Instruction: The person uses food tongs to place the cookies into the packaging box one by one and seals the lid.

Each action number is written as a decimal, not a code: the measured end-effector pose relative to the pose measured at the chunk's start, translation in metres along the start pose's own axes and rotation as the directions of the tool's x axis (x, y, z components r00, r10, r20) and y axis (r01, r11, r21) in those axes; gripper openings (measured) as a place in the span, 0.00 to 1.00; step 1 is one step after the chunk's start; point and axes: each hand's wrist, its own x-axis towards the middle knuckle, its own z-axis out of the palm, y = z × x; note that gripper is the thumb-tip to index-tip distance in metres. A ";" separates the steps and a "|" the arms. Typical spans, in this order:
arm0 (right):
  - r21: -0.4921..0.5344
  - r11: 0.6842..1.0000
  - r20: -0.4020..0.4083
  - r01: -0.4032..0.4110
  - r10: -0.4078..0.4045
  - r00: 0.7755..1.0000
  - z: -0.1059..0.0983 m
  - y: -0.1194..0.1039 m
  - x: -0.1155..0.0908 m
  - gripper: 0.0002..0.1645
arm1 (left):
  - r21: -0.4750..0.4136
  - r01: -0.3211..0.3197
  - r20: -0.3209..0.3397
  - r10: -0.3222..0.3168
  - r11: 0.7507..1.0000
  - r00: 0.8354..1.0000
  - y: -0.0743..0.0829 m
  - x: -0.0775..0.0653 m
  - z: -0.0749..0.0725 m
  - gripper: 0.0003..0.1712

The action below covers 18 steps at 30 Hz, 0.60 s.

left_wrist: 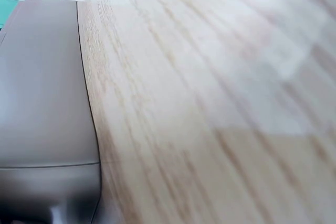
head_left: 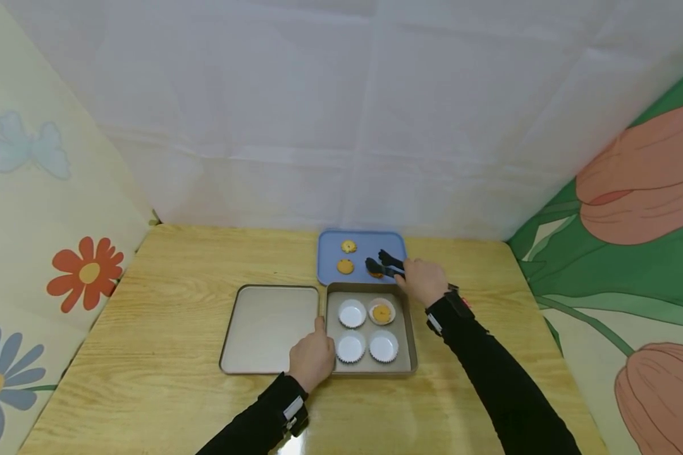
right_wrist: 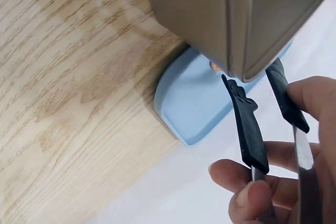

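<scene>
My right hand (head_left: 425, 282) holds a pair of tongs with black tips (head_left: 391, 260), reaching over the blue tray (head_left: 326, 240). The tongs' two arms stand apart in the right wrist view, where fingers (right_wrist: 252, 198) curl round their metal parts. One tip overlaps a cookie (head_left: 377, 275) on the tray, seen from above. At the left wall of the square baking pan (head_left: 370, 373), my left hand (head_left: 313, 357) grips the rim, thumb on top. Inside the pan stand several white paper cups (head_left: 351, 347); the back right one contains a cookie (head_left: 382, 313).
Two more cookies, a pale one (head_left: 348, 246) and a browner one (head_left: 345, 266), lie on the left of the blue tray. A flat metal lid (head_left: 270, 328) lies left of the pan on the wooden table (head_left: 165, 328). A white cloth (head_left: 341, 126) hangs behind.
</scene>
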 end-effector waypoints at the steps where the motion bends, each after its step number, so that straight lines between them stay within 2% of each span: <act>1: -0.006 1.000 0.005 -0.003 0.003 1.000 0.001 0.000 0.000 0.22 | 0.002 0.001 0.000 -0.001 1.000 1.000 0.000 0.000 0.000 0.25; 10: -0.015 1.000 0.001 0.003 -0.003 1.000 0.003 0.000 -0.001 0.21 | -0.008 -0.004 0.004 0.004 1.000 1.000 0.000 -0.001 0.000 0.25; 18: -0.025 1.000 0.080 -0.001 0.003 0.997 -0.004 -0.004 -0.003 0.21 | 0.007 -0.016 -0.009 0.016 1.000 1.000 0.000 -0.001 0.000 0.25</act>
